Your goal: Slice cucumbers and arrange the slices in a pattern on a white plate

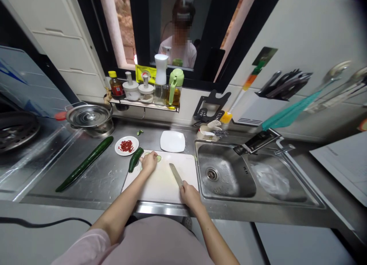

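Note:
On the white cutting board, my left hand is over the upper left part, its fingers bent and closed on cucumber slices. One pale green cucumber slice shows beside the fingertips; others are partly covered by the hand. Just left of it, a cut piece of cucumber rests across the board's edge. My right hand is wrapped round the handle of a kitchen knife. The knife's blade points up and left over the board, apart from the slices.
A long cucumber lies on the steel counter at left, near a plate of chopped red pieces and a lidded pot. Behind the board sits a white square plate. At right is a sink; a condiment rack hangs behind.

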Motion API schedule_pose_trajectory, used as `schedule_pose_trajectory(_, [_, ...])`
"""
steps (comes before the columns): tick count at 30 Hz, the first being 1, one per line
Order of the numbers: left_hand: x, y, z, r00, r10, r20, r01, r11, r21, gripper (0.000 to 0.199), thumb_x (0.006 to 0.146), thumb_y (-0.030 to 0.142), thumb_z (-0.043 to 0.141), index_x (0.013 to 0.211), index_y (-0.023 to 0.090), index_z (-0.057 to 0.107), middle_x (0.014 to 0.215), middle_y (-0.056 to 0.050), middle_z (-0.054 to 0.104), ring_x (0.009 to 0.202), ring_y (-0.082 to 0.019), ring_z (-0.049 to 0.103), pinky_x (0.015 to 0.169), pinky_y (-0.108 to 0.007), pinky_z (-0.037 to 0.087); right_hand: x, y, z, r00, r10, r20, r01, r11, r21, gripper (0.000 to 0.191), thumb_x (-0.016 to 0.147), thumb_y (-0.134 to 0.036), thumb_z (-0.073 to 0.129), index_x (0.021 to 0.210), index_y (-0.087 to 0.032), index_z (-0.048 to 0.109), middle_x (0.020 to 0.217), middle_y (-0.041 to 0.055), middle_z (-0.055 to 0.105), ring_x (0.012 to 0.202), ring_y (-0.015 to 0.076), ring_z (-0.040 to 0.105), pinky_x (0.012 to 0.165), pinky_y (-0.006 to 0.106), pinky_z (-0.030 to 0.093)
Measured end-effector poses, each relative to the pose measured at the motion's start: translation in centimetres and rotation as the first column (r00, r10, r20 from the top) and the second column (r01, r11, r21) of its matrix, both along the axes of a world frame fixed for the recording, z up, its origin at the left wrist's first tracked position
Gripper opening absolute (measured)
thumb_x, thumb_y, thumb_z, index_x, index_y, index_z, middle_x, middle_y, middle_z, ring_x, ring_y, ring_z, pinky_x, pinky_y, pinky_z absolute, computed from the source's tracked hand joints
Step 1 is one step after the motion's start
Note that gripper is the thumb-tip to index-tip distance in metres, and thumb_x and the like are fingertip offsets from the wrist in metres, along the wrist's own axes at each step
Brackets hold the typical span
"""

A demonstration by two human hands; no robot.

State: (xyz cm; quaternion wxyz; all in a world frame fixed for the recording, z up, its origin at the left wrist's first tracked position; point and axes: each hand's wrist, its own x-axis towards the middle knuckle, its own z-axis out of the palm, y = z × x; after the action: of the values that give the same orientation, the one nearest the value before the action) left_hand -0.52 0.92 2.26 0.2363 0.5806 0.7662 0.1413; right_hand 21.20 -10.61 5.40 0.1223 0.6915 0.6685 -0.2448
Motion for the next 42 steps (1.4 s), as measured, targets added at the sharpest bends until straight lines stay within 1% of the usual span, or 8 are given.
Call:
schedule_pose_trajectory(4, [-0.1, -0.4, 0.3, 0.99, 0.029, 0.138, -0.021, 0.998, -0.055, 0.02, 0.083, 0.023, 0.052, 0.097, 0.027, 0.066, 0.096, -0.001, 0.073, 0.1, -0.021, 0.062, 0.092, -0.039, 0.03, 0.1, 0.0, -0.3, 1.0, 0.007, -0.007, -0.007, 1.0, 0.024, 0.031, 0.097, -0.03, 0.031, 0.112, -0.019, 0.055, 0.101, 0.0124, 0.07, 0.094, 0.0225, 0.066, 0.071, 0.029, 0.041])
schedule_pose_trajectory(7, [0.1, -0.9, 0.2, 0.983, 0.041, 0.18, -0.023, 0.995, -0.1, 0.019, 0.079, 0.025, 0.056, 0.096, 0.027, 0.066, 0.092, 0.001, 0.074, 0.098, -0.02, 0.063, 0.092, -0.038, 0.031, 0.0, 0.0, 0.0, 1.0, 0.001, -0.004, -0.001, 1.0, 0.006, 0.031, 0.097, -0.03, 0.031, 0.113, -0.019, 0.055, 0.102, 0.0125, 0.07, 0.095, 0.0222, 0.066, 0.073, 0.029, 0.041])
schedule_pose_trajectory(9, [0.4, -1.4, -0.1, 0.985, 0.025, 0.171, -0.005, 0.993, -0.117, 0.021, 0.078, 0.025, 0.057, 0.097, 0.028, 0.066, 0.092, 0.002, 0.074, 0.097, -0.02, 0.063, 0.093, -0.037, 0.031, -0.2, 0.0, 0.3, 1.0, -0.001, -0.002, 0.001, 1.0, -0.012, 0.031, 0.097, -0.03, 0.032, 0.115, -0.019, 0.055, 0.104, 0.0129, 0.069, 0.097, 0.022, 0.065, 0.074, 0.029, 0.041])
schedule_pose_trajectory(12, [0.9, -2.3, -0.6, 0.992, -0.057, 0.109, 0.07, 0.99, -0.122, 0.023, 0.079, 0.026, 0.056, 0.099, 0.027, 0.067, 0.093, 0.0, 0.074, 0.097, -0.021, 0.063, 0.095, -0.039, 0.031, -0.3, 0.0, 0.6, 1.0, 0.007, -0.003, -0.007, 1.0, -0.02, 0.032, 0.097, -0.031, 0.032, 0.116, -0.019, 0.054, 0.106, 0.0136, 0.069, 0.098, 0.0221, 0.065, 0.076, 0.029, 0.041])
schedule_pose_trajectory(17, [1.0, -3.2, -0.9, 0.989, -0.142, -0.038, 0.138, 0.987, -0.089, 0.026, 0.083, 0.024, 0.049, 0.097, 0.028, 0.071, 0.105, -0.005, 0.072, 0.109, -0.028, 0.057, 0.092, -0.043, 0.031, -0.3, -0.5, 0.9, 0.999, 0.053, -0.002, -0.053, 0.999, 0.001, 0.03, 0.097, -0.031, 0.032, 0.114, -0.019, 0.055, 0.104, 0.0129, 0.069, 0.097, 0.0228, 0.065, 0.075, 0.029, 0.04])
schedule_pose_trajectory(26, [0.7, -3.2, -0.5, 0.988, -0.143, -0.057, 0.139, 0.988, -0.067, 0.029, 0.085, 0.021, 0.047, 0.097, 0.03, 0.072, 0.111, -0.006, 0.069, 0.109, -0.029, 0.053, 0.089, -0.043, 0.03, -0.8, -1.4, 1.6, 0.993, 0.119, 0.01, -0.119, 0.993, 0.012, 0.031, 0.098, -0.029, 0.031, 0.114, -0.02, 0.055, 0.103, 0.013, 0.07, 0.097, 0.0236, 0.065, 0.076, 0.03, 0.041])
schedule_pose_trajectory(32, [0.7, -2.9, -0.6, 0.99, -0.138, -0.036, 0.134, 0.988, -0.082, 0.028, 0.086, 0.023, 0.047, 0.095, 0.029, 0.072, 0.11, -0.005, 0.07, 0.11, -0.029, 0.051, 0.088, -0.043, 0.028, -0.8, -1.5, 1.5, 0.99, 0.141, 0.013, -0.141, 0.99, 0.002, 0.03, 0.097, -0.029, 0.033, 0.113, -0.019, 0.056, 0.102, 0.0127, 0.07, 0.097, 0.0235, 0.066, 0.076, 0.03, 0.041])
schedule_pose_trajectory(42, [0.6, -2.4, -0.8, 0.99, -0.136, -0.028, 0.133, 0.987, -0.091, 0.024, 0.085, 0.024, 0.049, 0.092, 0.029, 0.071, 0.1, -0.005, 0.072, 0.109, -0.029, 0.052, 0.089, -0.044, 0.028, -1.5, -1.1, 1.7, 0.986, 0.164, 0.004, -0.164, 0.985, -0.045, 0.029, 0.095, -0.023, 0.034, 0.112, -0.017, 0.056, 0.101, 0.0151, 0.069, 0.096, 0.0247, 0.065, 0.076, 0.032, 0.042])
